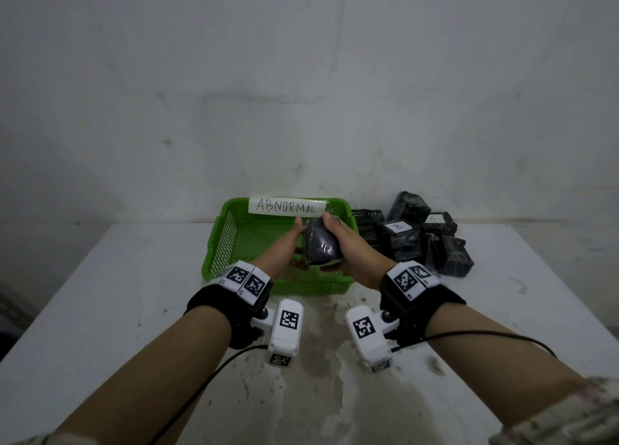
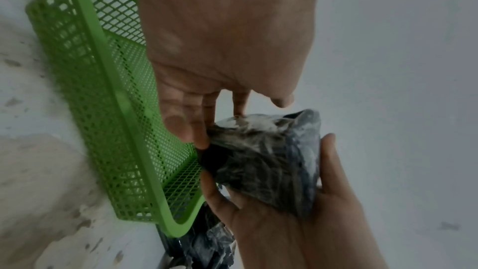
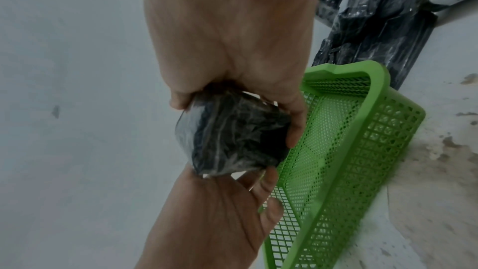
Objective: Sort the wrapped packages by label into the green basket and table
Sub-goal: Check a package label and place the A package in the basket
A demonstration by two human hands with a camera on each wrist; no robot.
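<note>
A black wrapped package point(image 1: 321, 243) hangs above the green basket point(image 1: 214, 243), no label showing on the faces I can see. My right hand point(image 1: 346, 243) grips it, thumb on one side and fingers curled round the other, as the right wrist view shows: package point(image 3: 230, 134), right hand point(image 3: 236, 116). My left hand point(image 1: 288, 243) lies against its left side with straight fingers; in the left wrist view the left fingertips point(image 2: 199, 140) touch the package point(image 2: 266, 161) and the thumb stands clear. The basket's back rim carries a paper strip reading ABNORMAL point(image 1: 286, 206).
Several more black wrapped packages point(image 1: 445, 253) are heaped on the white table point(image 1: 100, 294) right of the basket, one labelled B point(image 1: 398, 225), one A point(image 1: 433, 219). A grey wall rises just behind. The basket floor point(image 1: 254, 240) that shows is bare.
</note>
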